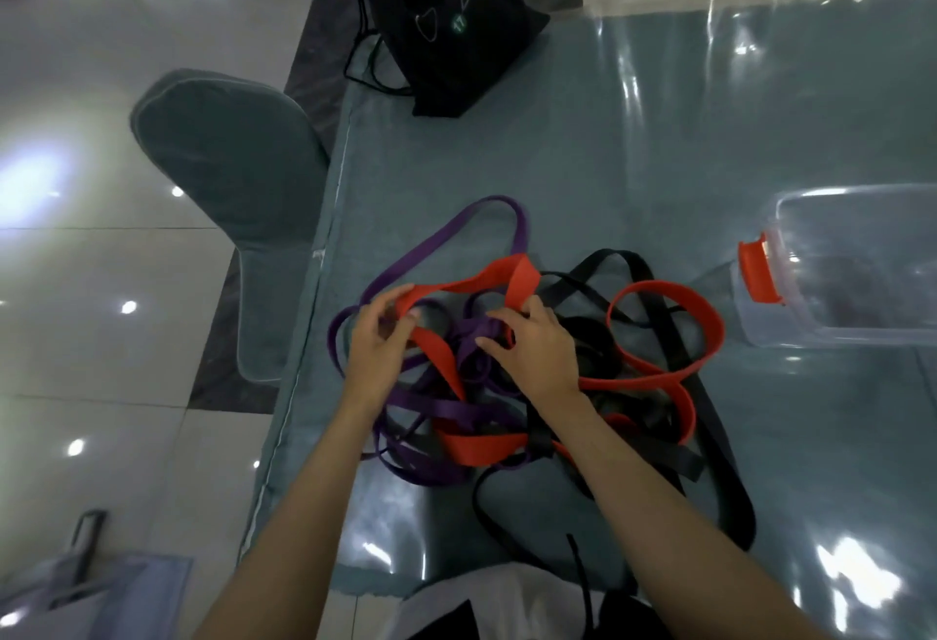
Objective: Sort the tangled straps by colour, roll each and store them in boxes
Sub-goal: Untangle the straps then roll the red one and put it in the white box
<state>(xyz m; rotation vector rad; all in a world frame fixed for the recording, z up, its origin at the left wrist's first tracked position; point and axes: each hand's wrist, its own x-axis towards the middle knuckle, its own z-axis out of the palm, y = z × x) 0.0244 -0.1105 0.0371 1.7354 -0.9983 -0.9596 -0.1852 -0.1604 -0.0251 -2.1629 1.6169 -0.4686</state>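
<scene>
Both bare forearms reached forward; the left hand (377, 340) and right hand (537, 345) worked close together, fingers curled, pinching.

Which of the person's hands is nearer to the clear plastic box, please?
The right hand, mid-tangle, is nearer the clear plastic box at the table's right; the left hand sits farther left.

Dim, bluish wide-angle view; glare on the plastic table cover (760, 96).

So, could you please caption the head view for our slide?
Both hands, left and right, pinch a red strap in a tangled pile beside a clear box.
</scene>
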